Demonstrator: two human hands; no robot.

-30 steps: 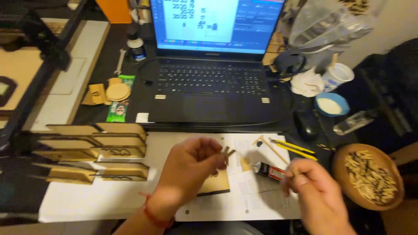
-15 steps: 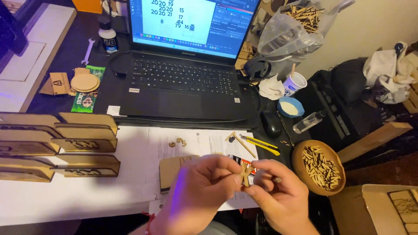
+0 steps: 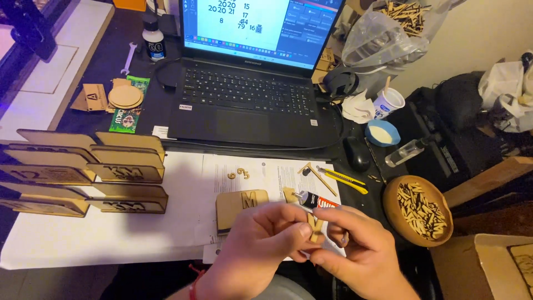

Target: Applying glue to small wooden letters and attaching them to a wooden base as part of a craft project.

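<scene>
Wooden bowl (image 3: pixel 395 191) holds cut wooden pieces (image 3: pixel 425 211) beside right hand (image 3: pixel 361 250)

wooden piece (image 3: pixel 316 228): matt plywood | bowl (image 3: pixel 395 214): smooth wood | sheets (image 3: pixel 177 222): matt white paper

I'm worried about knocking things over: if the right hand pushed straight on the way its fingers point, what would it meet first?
The right hand points up-left at the left hand, already touching it around a small wooden piece. Beyond lies the glue tube, though depth is unclear.
</scene>
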